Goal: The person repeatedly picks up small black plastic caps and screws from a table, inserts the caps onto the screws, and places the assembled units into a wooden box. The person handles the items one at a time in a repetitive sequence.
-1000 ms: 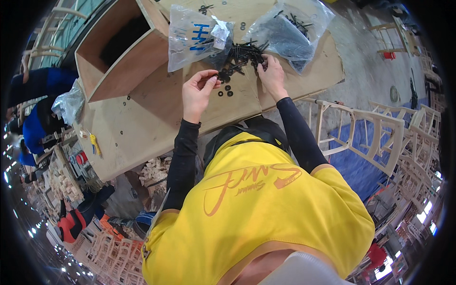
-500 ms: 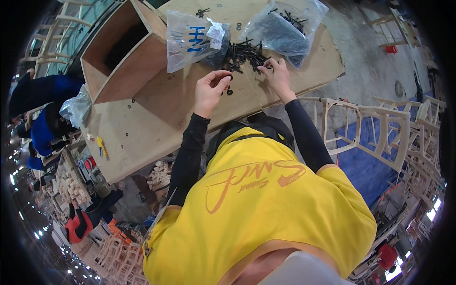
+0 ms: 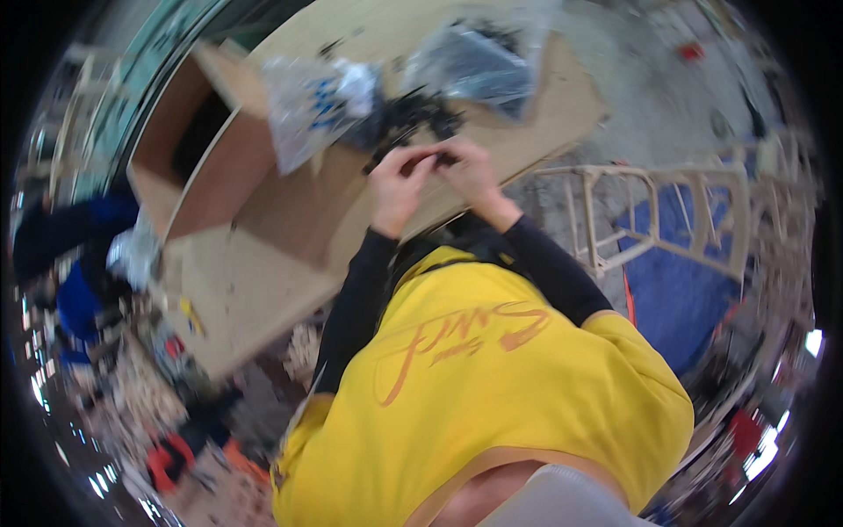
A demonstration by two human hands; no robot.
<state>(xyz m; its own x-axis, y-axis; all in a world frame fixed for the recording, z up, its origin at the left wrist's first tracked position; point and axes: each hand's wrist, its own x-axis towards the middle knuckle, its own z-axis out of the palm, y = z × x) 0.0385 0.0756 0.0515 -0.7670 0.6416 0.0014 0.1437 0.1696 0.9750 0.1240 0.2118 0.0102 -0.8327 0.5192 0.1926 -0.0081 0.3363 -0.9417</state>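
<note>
My left hand (image 3: 397, 195) and my right hand (image 3: 472, 180) meet at the fingertips over the near side of the wooden table, both closed in a pinch. A small black washer sits in the left fingers, clearer in the earlier frame. Between the right fingers is a dark bolt, blurred now and partly hidden. Just beyond the hands lies a loose pile of black bolts (image 3: 420, 112). An opened clear plastic bag with blue print (image 3: 307, 110) touches the pile on the left. Another clear bag (image 3: 470, 70), with dark bolts inside, lies behind it to the right.
An open plywood box (image 3: 215, 171) stands on the left of the wooden table (image 3: 255, 285). Yellow-handled pliers (image 3: 190, 316) lie near its left edge. Bare wooden chair frames (image 3: 650, 206) stand on the right by a blue sheet (image 3: 676, 290). People in dark clothes are at far left.
My right hand has left the bolt pile and come in to the left hand, with a bolt pinched in it. The whole view has shifted and blurred.
</note>
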